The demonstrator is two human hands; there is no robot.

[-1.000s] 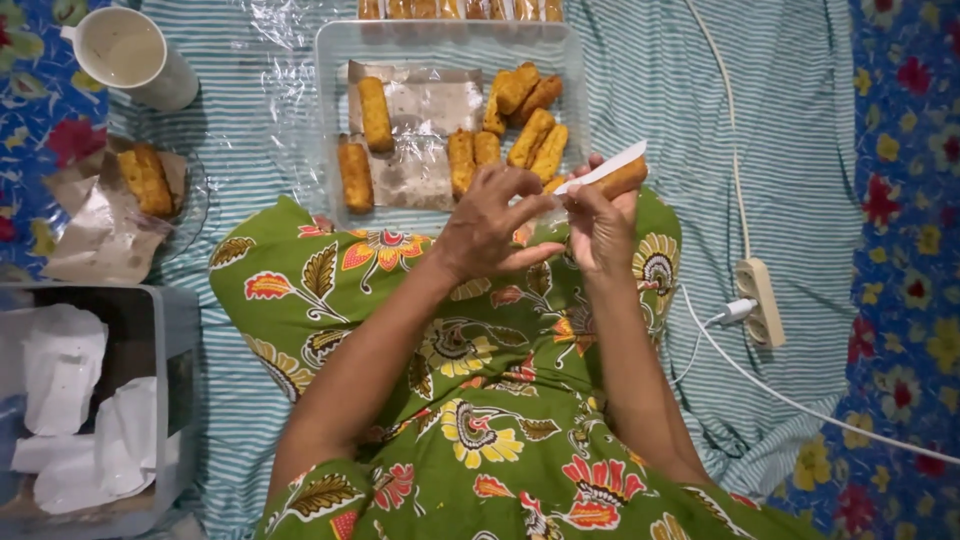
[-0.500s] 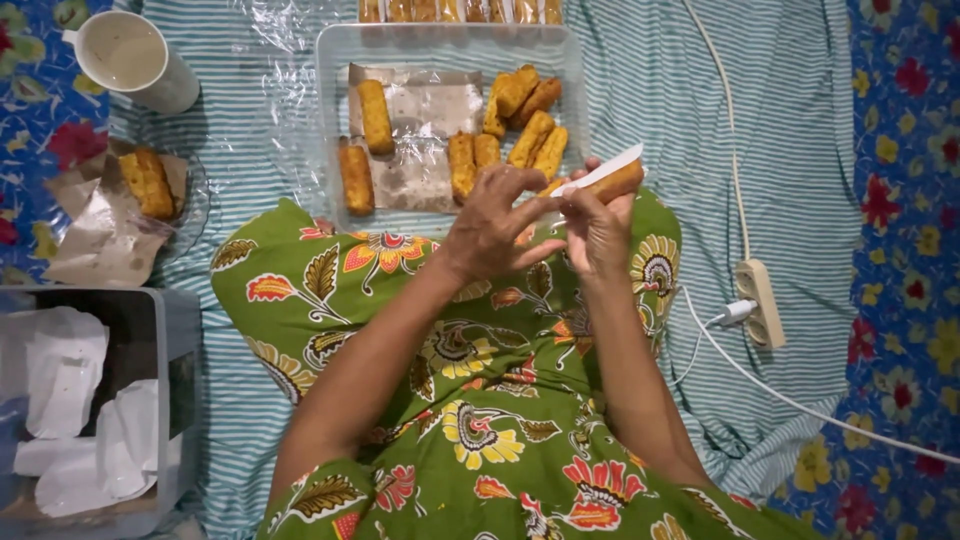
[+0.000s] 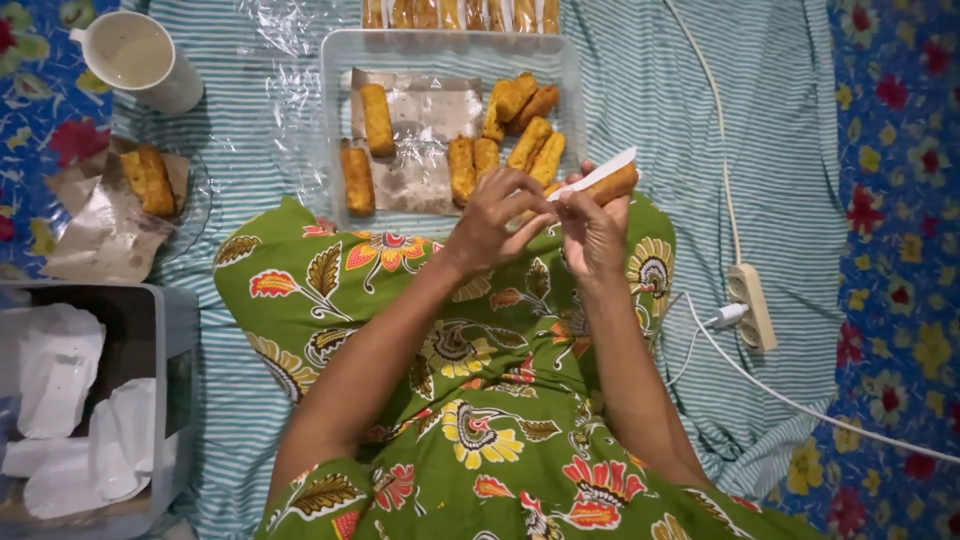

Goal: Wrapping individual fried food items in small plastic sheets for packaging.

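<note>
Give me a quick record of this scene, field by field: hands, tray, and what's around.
left hand: fingers on the white wrapper
right hand: holds a fried roll in that wrapper
tray: clear, lined with paper, loose fried rolls inside
cup: white, upper left
bin: grey, lower left, white wrappers inside
power strip: right, on striped cloth

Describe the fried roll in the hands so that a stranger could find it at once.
Start at the clear tray on the striped cloth, above the green floral lap. At its lower right corner, both hands meet; the right hand holds the roll. Unlike the bare rolls in the tray, it is lifted and has a white paper strip along it.
</note>
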